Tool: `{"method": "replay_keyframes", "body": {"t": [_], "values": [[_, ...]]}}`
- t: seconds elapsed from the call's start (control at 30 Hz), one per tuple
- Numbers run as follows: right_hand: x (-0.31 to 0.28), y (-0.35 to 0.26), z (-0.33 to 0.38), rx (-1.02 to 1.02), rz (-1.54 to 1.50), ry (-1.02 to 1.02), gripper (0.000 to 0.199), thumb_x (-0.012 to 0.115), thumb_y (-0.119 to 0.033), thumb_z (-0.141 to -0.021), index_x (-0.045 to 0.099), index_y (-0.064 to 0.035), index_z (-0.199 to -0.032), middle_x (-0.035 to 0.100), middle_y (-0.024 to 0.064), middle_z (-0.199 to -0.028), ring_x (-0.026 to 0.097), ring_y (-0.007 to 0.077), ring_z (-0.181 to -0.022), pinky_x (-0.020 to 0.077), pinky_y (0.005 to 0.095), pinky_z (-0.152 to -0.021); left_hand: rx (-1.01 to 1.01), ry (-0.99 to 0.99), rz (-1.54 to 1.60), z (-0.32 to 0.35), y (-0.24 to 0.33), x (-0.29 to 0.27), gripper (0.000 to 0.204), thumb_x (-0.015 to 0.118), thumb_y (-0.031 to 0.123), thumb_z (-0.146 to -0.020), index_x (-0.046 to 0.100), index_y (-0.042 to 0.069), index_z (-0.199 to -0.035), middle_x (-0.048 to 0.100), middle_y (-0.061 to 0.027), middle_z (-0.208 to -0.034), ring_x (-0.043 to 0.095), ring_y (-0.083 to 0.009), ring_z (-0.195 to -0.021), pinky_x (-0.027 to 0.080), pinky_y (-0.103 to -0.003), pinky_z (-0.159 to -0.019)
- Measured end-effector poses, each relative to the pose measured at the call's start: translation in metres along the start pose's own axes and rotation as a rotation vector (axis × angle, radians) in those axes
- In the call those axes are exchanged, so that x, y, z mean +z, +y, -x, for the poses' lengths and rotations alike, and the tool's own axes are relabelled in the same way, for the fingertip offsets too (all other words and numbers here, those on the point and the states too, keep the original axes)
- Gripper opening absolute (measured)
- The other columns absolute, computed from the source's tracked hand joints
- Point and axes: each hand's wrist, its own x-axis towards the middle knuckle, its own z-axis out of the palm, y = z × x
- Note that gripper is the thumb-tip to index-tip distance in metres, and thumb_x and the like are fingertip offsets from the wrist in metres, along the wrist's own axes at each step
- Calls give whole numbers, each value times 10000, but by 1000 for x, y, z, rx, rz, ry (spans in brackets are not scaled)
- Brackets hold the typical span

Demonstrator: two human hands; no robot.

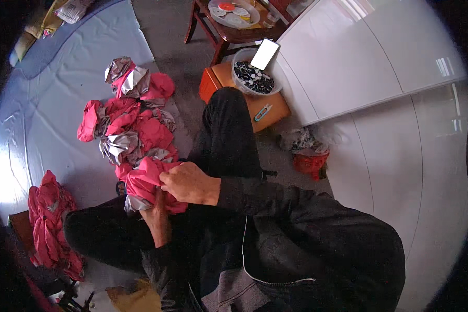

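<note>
Head view: the cloth (148,177), pink with a silvery side, is bunched over the person's left thigh (101,231), at the near end of a pile (138,125) of similar pink and silver pieces on a grey sheet (78,78). Where the cloth ends and the pile begins is hard to tell.

It looks light, thin and limp, so it should fold and crumple easily and is unlikely to break. The silvery side has a sheen and may slide a little against skin. An edge or a gathered fold would probably give the surest hold; a grip on loose bulk would likely let it sag.

The right hand (191,184) sits on the cloth's right side, its fingers curled in and pinching a fold. The left hand (156,218) comes up from below, against the cloth's lower part; its fingers are mostly covered, so how tightly they close cannot be told. The cloth thus lies to the left of the right fingers and above the left palm, touching both hands, most of it spreading toward the pile.
</note>
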Motion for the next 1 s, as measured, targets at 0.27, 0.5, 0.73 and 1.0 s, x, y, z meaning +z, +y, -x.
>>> {"method": "replay_keyframes", "body": {"t": [0.27, 0.5, 0.73, 1.0], "values": [[3, -3, 1, 7, 13, 40, 223, 658, -238, -878, 609, -24, -838, 644, 164, -687, 672, 358, -684, 532, 460, -627, -19, 24, 17, -1, -4, -1, 455, 711, 51, -882, 528, -18, -1292, 630, -92, -1195, 611, -205, -1033, 505, -331, -888], [4, 5, 1, 22, -32, 66, 269, 624, -298, -887, 616, -31, -848, 656, 173, -689, 678, 368, -668, 538, 494, -614, 14, 47, -50, -6, -12, -5, 409, 708, 29, -883, 546, -23, -1254, 644, -94, -1162, 625, -191, -989, 521, -323, -850], [-5, 6, 0, 63, -26, 136, 236, 642, -262, -869, 593, -31, -861, 648, 165, -677, 670, 375, -654, 532, 487, -603, 45, 105, 18, -4, 2, -1, 352, 722, 18, -869, 581, -22, -1189, 655, -91, -1119, 632, -193, -962, 529, -329, -837], [-17, 5, 0, 31, -96, 300, 226, 678, -217, -855, 544, -36, -842, 599, 169, -666, 644, 379, -647, 488, 471, -568, 68, 89, -42, -12, 36, -15, 328, 733, 34, -856, 586, -18, -1144, 646, -94, -1089, 613, -188, -960, 512, -326, -837]]}}
